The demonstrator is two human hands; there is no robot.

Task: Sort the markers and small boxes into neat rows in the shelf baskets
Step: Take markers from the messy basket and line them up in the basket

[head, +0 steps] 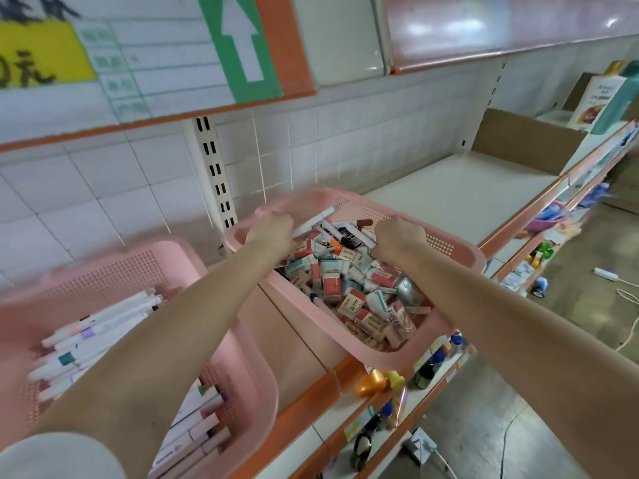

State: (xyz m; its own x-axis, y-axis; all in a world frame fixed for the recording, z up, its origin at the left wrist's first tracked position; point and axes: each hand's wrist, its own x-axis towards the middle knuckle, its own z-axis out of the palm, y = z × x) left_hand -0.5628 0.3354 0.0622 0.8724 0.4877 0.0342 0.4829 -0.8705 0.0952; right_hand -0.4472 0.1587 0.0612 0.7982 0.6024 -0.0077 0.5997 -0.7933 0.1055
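My left hand [271, 229] is at the far end of the basket [460, 252], fingers curled round a white marker [316, 217] whose tip sticks out to the right of the grip, toward the basket's back wall. My right hand [397, 236] is down beside it, knuckles up and fingers curled into the loose markers [345, 233] lying between the two hands. I cannot tell whether it actually has one.

Directly below both wrists, toward me, the basket is heaped with small boxes [349, 281] in no order. Its near corner juts past the shelf [449, 188] edge.

Under my left forearm sits a second basket [166, 247], well apart from the grip. Its white markers [100, 326] lie side by side in a row, with boxed ones [200, 423] laid flat nearer my elbow.
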